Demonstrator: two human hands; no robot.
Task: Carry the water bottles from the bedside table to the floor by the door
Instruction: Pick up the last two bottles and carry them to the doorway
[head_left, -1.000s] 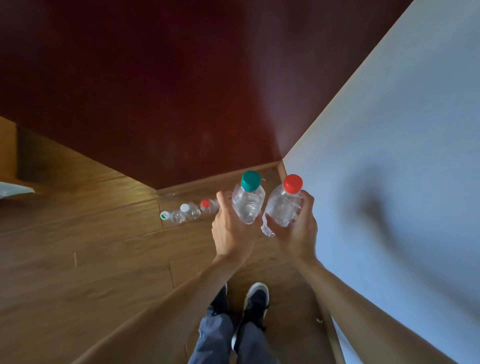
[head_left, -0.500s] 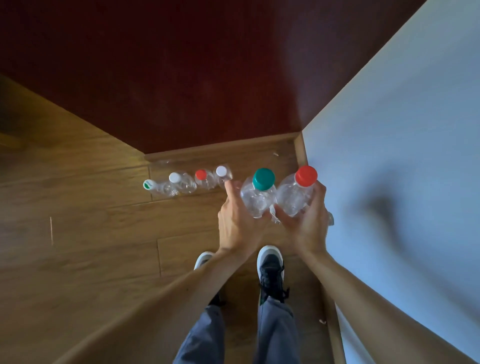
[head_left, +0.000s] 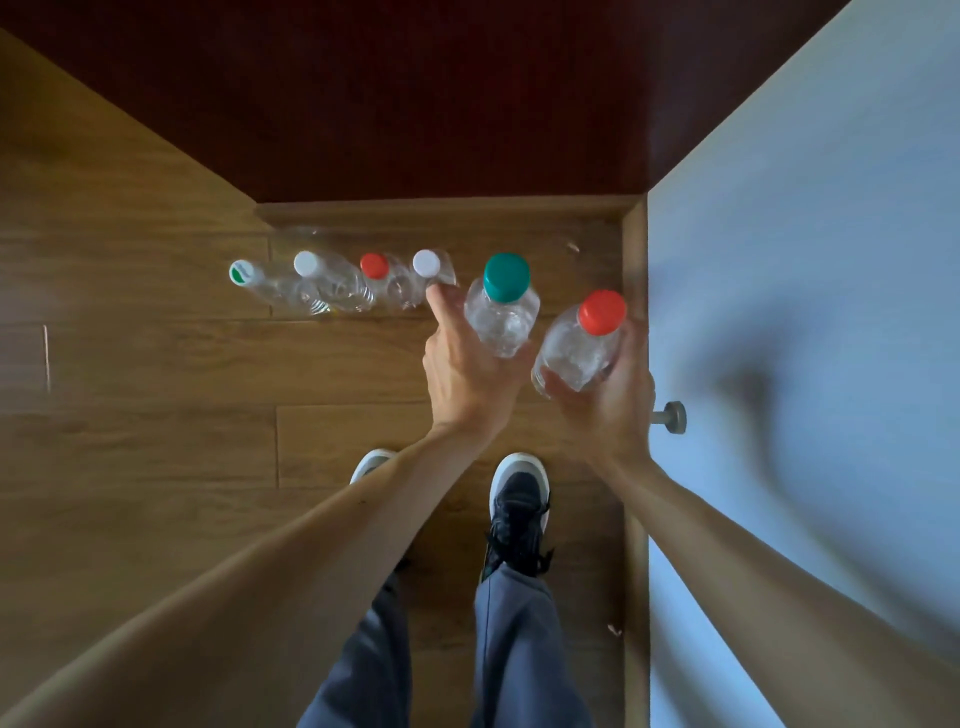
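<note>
Down by the dark red door (head_left: 415, 104), the head camera looks straight at the wooden floor (head_left: 156, 364), where the person stands with a bottle in each hand. The left hand (head_left: 467, 364) has thumb and fingers clamped round the lower body of the teal-capped bottle (head_left: 501, 317), which it holds cap up. The right hand (head_left: 608, 410) cups the red-capped bottle (head_left: 576, 348) from below and behind with its fingers curled round the barrel, and the cap leans toward the pale wall (head_left: 805, 260). Gripping low on the body leaves both bases free to be set down, which looks like the reason for the hold. Both bottles hang above the floor, near the corner. A row of four bottles (head_left: 322, 291) already stands along the threshold strip (head_left: 441, 213), and the bare boards between its last bottle and the wall seem the likely landing spot. Whether the left fingertip touches that last bottle cannot be told. The carried bottles are clear ribbed plastic, and how full they are is not readable. A door stopper (head_left: 672, 417) juts from the wall beside the right wrist.
</note>
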